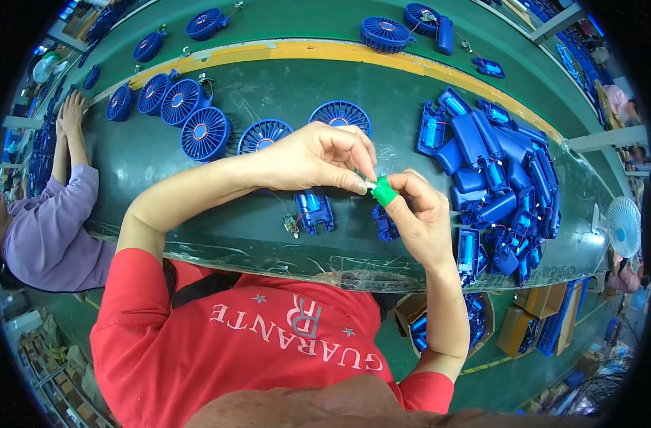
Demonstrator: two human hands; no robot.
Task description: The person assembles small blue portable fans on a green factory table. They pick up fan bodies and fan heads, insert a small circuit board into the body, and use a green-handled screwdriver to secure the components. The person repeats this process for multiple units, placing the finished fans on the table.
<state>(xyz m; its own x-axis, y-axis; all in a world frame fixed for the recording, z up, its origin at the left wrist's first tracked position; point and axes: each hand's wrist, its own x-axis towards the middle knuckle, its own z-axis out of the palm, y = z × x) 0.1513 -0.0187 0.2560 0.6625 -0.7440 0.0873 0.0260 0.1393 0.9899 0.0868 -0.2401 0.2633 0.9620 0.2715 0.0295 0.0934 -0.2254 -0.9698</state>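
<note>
My right hand [425, 217] holds a small green roll [384, 191] between thumb and fingers, above the green conveyor belt [197, 185]. My left hand [318, 155] pinches a small white bit [369, 184] at the roll's left end; the two hands touch there. Just below them on the belt lies an open blue handle shell with a battery [315, 212] and a small circuit board on wires [291, 224]. Another small blue part [384, 225] lies partly under my right hand.
A heap of blue handle shells with batteries [500, 171] fills the belt's right side. Several round blue fan heads [205, 133] lie at the left and behind. A co-worker in a lilac sleeve [51, 228] sits at the left. Cardboard boxes [521, 329] stand below the belt.
</note>
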